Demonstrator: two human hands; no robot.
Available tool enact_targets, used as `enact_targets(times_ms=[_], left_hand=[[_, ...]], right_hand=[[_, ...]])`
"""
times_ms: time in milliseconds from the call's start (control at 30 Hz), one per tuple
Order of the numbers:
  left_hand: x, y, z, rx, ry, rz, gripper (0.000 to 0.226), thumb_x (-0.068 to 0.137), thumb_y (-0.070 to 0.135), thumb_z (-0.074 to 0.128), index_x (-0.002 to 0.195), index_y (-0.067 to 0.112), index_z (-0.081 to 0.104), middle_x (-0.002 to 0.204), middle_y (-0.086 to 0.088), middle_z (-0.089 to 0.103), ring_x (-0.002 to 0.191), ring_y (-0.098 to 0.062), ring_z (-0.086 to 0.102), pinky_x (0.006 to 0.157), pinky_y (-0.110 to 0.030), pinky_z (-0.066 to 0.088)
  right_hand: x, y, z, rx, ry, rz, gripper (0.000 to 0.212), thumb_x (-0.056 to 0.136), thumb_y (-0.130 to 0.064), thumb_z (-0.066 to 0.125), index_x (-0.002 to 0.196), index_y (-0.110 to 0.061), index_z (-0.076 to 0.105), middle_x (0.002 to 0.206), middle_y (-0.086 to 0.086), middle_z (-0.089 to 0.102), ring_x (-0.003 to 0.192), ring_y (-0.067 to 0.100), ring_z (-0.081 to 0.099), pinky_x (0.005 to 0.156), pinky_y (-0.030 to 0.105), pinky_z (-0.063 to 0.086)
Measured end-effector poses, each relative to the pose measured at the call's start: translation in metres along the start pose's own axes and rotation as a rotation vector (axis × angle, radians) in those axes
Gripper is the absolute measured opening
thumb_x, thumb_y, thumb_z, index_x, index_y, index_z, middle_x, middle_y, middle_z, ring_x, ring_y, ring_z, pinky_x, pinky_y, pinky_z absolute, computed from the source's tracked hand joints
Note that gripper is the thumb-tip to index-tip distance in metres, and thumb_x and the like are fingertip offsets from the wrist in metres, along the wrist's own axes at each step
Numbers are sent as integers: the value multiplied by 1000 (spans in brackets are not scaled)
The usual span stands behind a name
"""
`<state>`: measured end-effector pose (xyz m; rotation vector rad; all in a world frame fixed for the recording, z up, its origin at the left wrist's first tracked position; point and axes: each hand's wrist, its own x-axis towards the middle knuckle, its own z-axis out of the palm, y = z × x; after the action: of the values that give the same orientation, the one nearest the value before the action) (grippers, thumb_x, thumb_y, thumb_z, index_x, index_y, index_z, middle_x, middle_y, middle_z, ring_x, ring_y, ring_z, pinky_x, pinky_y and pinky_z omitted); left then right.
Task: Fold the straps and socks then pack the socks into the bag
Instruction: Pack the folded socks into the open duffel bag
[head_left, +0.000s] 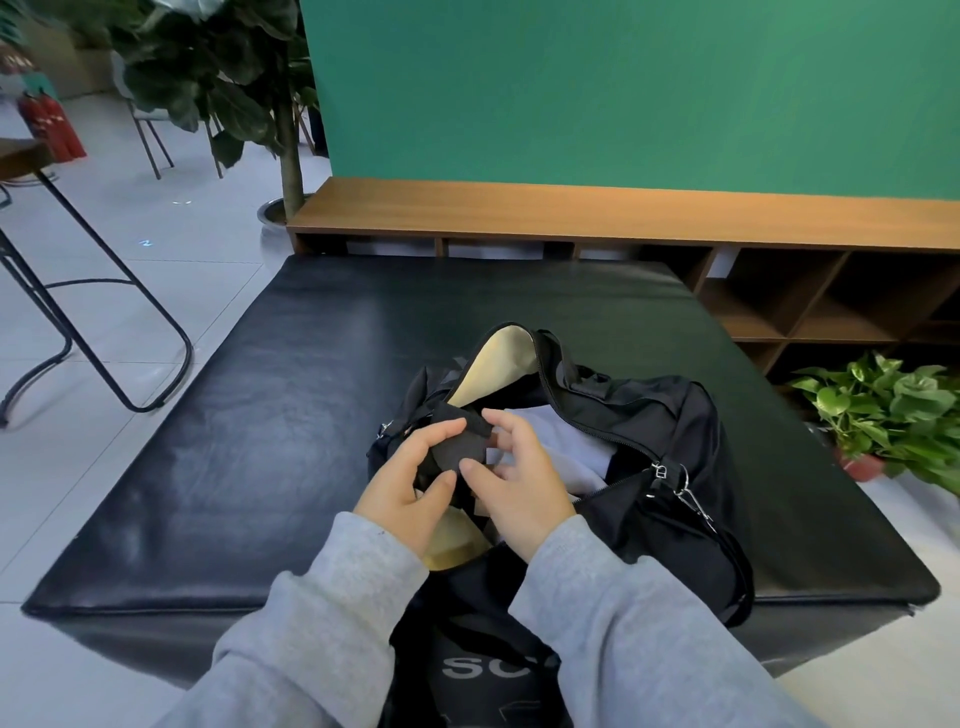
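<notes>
Black padded counter (270, 415): glossy top, square, set on a pale tiled floor.

Black bag (660, 431): lies at the near edge of the counter, toward its right corner, zip undone, mouth gaping; cream lining shows at the far end, a grey-white garment (566, 441) inside. Metal clip (688, 496) hangs at its right end.

Black sock (460, 441): small dark bundle, held over the open mouth of the bag, partly hidden by fingers.

Left hand (410, 483): curled round the sock, forefinger on top, thumb beneath.

Right hand (519, 478): thumb pressed to the sock's near edge; fingers loosely bent beside it, whether they touch it is unclear.

Grey sleeves (623, 613): both forearms.

Behind: wooden shelf unit (571, 213), green wall, potted tree (288, 130). Right: leafy plant (893, 410). Left: black metal table legs (114, 312).
</notes>
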<state>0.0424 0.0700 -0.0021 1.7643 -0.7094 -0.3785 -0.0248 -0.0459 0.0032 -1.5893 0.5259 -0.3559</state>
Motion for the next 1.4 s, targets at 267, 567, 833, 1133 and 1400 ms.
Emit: enact_targets(times_ms=[267,567,833,1133,1400], left_hand=[[-4,-1,-7,399,179,-68,52,83,6,59,103,53,48,147,10,28,140,-15,12,113,-43,16],[-11,-20,-6,464,7,-421,57,85,3,48,131,36,47,131,1,42,100,-17,50,88,-23,42],[-13,12,-8,231,149,-371,56,87,1,43,134,31,46,121,1,51,48,-15,55,46,-15,45],[-20,34,8,157,180,-155,42,90,5,51,122,30,54,94,-9,59,65,-21,58,59,-13,47],[-30,42,45,68,142,49,42,86,0,56,94,41,54,127,11,41,101,2,49,88,-16,39]], right_hand=[[3,22,-6,-381,71,-31,41,91,-13,56,127,-30,42,121,-9,43,102,11,51,99,32,42],[1,27,-3,-731,-32,-18,38,96,-18,48,132,-28,39,133,-5,37,105,18,53,92,32,43],[0,34,-3,-776,11,-89,32,94,-19,52,125,-25,50,121,-4,42,89,17,55,88,31,46],[-26,15,-55,-671,474,-631,16,77,-1,59,83,-11,68,86,-7,53,81,13,45,80,4,30],[-42,31,-115,-747,529,-90,52,82,-7,63,131,-12,47,135,6,46,125,29,36,98,22,26]])
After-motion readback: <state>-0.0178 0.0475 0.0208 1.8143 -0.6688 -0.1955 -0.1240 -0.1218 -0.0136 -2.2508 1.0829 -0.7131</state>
